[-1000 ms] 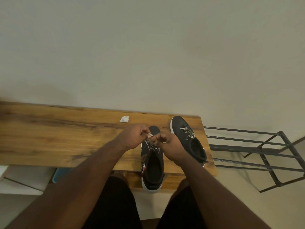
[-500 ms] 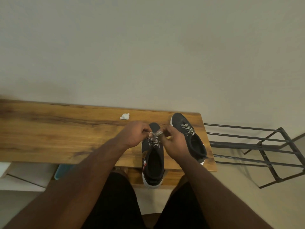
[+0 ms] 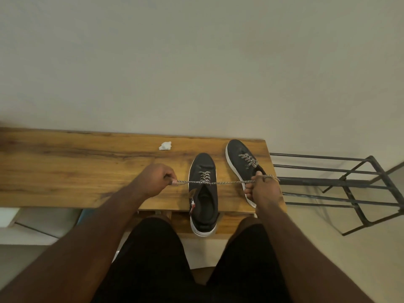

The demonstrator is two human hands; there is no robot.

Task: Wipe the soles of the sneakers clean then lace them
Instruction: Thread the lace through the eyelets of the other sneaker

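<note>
Left hand [image 3: 156, 179] & right hand [image 3: 263, 189] each pinch a lace [image 3: 227, 182] end, pulled taut either side of the near sneaker [image 3: 204, 193]. Imo keep tension even b4 tying.

No legible text, brand, number or sign appears. The small red-and-white tag [image 3: 192, 203] at the collar of the black white-soled sneaker [image 3: 204, 193], between the two hands, is too small to read.
</note>
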